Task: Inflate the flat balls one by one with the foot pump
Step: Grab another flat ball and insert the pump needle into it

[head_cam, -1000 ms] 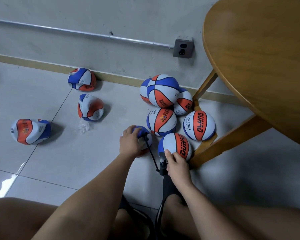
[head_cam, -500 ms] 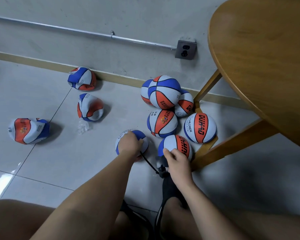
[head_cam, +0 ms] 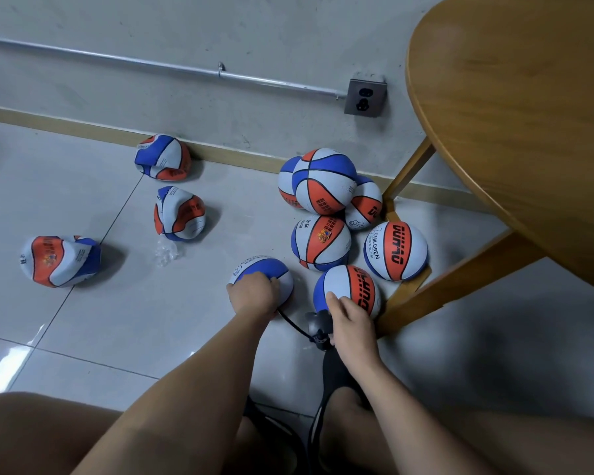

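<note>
My left hand (head_cam: 252,294) grips a part-filled blue, white and orange ball (head_cam: 264,270) on the floor. A thin black hose (head_cam: 294,325) runs from under that hand to the black foot pump (head_cam: 318,329). My right hand (head_cam: 352,323) rests on the pump's head, fingers loosely curled, beside an inflated ball (head_cam: 352,289). My foot in a black shoe (head_cam: 335,375) sits on the pump. Three flat, crumpled balls lie to the left: one (head_cam: 60,260) far left, one (head_cam: 179,214) in the middle, one (head_cam: 162,157) by the wall.
Several inflated balls (head_cam: 324,181) cluster by the wall under a round wooden table (head_cam: 515,108), whose legs (head_cam: 460,279) stand close on the right. A crumpled clear plastic scrap (head_cam: 166,251) lies on the tiles. A wall socket (head_cam: 365,97) and pipe run above.
The ball under my left hand has grown rounder and my hand has shifted down over its near side. The hose now lies lower. My right hand stays at the pump.
</note>
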A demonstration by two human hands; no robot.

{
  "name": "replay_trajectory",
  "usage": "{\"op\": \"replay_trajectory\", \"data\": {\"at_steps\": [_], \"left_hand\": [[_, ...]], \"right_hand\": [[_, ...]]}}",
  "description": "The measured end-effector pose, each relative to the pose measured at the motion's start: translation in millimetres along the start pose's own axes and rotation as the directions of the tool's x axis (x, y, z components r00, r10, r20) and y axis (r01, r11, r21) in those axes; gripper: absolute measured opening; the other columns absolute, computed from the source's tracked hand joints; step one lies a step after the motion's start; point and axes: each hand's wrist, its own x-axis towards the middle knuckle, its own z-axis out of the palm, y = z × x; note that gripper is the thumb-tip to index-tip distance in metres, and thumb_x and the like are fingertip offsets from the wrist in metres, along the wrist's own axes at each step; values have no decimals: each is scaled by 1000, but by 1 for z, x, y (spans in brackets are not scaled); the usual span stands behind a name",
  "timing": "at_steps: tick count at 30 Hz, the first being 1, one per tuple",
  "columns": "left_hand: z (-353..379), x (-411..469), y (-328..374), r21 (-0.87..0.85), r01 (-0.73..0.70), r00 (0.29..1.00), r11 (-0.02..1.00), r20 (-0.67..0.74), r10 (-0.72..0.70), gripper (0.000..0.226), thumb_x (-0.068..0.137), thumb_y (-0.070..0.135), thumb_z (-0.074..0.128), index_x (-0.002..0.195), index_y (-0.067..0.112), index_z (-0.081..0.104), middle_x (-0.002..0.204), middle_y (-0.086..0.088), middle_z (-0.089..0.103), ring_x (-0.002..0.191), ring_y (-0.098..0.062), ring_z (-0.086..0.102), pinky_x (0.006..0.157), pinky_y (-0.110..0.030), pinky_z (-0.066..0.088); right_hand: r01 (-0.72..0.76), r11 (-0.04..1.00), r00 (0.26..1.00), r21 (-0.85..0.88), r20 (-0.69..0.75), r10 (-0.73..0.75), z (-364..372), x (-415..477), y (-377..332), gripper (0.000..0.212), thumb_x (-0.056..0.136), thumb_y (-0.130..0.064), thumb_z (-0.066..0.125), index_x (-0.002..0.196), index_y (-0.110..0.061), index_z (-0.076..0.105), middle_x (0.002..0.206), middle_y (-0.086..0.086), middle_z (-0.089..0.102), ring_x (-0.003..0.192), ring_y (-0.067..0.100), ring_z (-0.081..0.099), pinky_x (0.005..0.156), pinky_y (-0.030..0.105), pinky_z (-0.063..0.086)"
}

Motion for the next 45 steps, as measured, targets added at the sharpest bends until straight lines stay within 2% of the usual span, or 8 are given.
{"op": "replay_trajectory", "data": {"at_steps": [10, 18, 25, 28, 32, 36, 41, 45], "left_hand": [[3, -1, 5, -29, -60, 998, 998, -2, 60, 31, 100, 25, 45, 71, 19, 52, 74, -4, 65, 71, -28, 58, 86, -40, 38], [4, -3, 5, -178, -8, 999, 984, 29, 14, 35, 96, 26, 51, 64, 15, 46, 66, -3, 50, 65, -27, 48, 67, -35, 37], [-7, -4, 6, -262, 2, 999, 965, 40, 8, 40, 91, 32, 60, 61, 12, 43, 63, -6, 47, 62, -29, 46, 53, -32, 29], [-18, -4, 13, -249, -10, 997, 969, 73, 29, 44, 94, 41, 57, 64, 11, 47, 69, -7, 53, 64, -27, 49, 52, -30, 31], [-38, 1, 14, -202, -65, 953, 977, 277, 120, 47, 98, 49, 52, 71, 13, 63, 79, -7, 73, 75, -24, 67, 62, -31, 50], [-78, 12, 5, -171, -65, 845, 983, 514, 146, 59, 103, 59, 51, 92, 5, 73, 84, -4, 80, 74, -22, 77, 62, -29, 53], [-150, 30, -16, -152, -131, 890, 980, 416, 184, 50, 108, 51, 55, 108, 3, 68, 97, -5, 79, 87, -22, 80, 80, -38, 62], [-192, 36, -32, -66, -229, 934, 971, 267, 238, 40, 105, 46, 56, 107, 7, 68, 91, -7, 80, 87, -23, 78, 88, -42, 64]], "right_hand": [[-16, 1000, 1000, -18, 15, 16, 1, -5, -11, 59, 88, -73, 54, 67, -20, 40, 59, -2, 40, 65, 25, 43, 70, 61, 56], [11, 999, 1000, -35, 3, -11, -3, -5, -17, 57, 86, -76, 50, 65, -24, 42, 58, -5, 40, 63, 20, 39, 63, 41, 41], [-17, 999, 1000, -29, 8, 17, -3, -5, -18, 62, 85, -79, 50, 68, -21, 43, 59, -1, 42, 64, 27, 47, 62, 42, 45], [-47, 999, 999, 2, 5, 47, -5, -4, -20, 67, 88, -76, 53, 77, -11, 49, 69, 12, 47, 68, 31, 51, 66, 50, 57], [-22, 1000, 999, 13, -49, 23, -12, -2, -24, 61, 104, -55, 56, 84, 2, 57, 81, 22, 60, 72, 26, 52, 64, 37, 46], [-6, 998, 994, 56, -107, 12, -15, 3, -43, 54, 101, -56, 53, 74, -9, 59, 67, 14, 60, 65, 29, 55, 66, 39, 47], [152, 974, 987, -166, -29, -159, -15, 7, -80, 42, 103, -37, 57, 75, -7, 47, 68, 13, 56, 64, 26, 42, 57, 38, 36], [81, 962, 990, -262, 132, -48, -6, 30, -108, 28, 97, -31, 55, 88, -6, 63, 80, 8, 73, 67, 20, 56, 61, 35, 47]]}}
